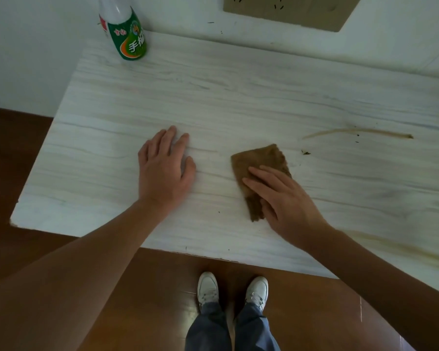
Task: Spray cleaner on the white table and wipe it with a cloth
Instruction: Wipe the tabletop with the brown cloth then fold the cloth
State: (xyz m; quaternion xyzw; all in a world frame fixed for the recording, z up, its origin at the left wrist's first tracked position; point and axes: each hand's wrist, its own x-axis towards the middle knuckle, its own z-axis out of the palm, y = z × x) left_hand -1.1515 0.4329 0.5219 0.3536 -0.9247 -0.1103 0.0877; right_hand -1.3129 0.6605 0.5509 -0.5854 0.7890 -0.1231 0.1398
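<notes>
A white table (238, 92) with grey wood grain fills the view. A brown folded cloth (260, 160) lies flat near its middle. My right hand (284, 201) presses flat on the cloth's near half, thumb along its lower edge. My left hand (164, 168) rests palm down on the bare tabletop to the left of the cloth, fingers spread and holding nothing. A cleaner bottle (123, 29) with a green label stands upright at the far left corner; its top is cut off by the frame.
A thin brown streak (357, 133) and dark specks (306, 152) mark the table right of the cloth. A yellowish stain (403, 249) runs along the near right edge. White wall with a tan panel (289, 11) behind. Brown floor and my white shoes (232, 291) below.
</notes>
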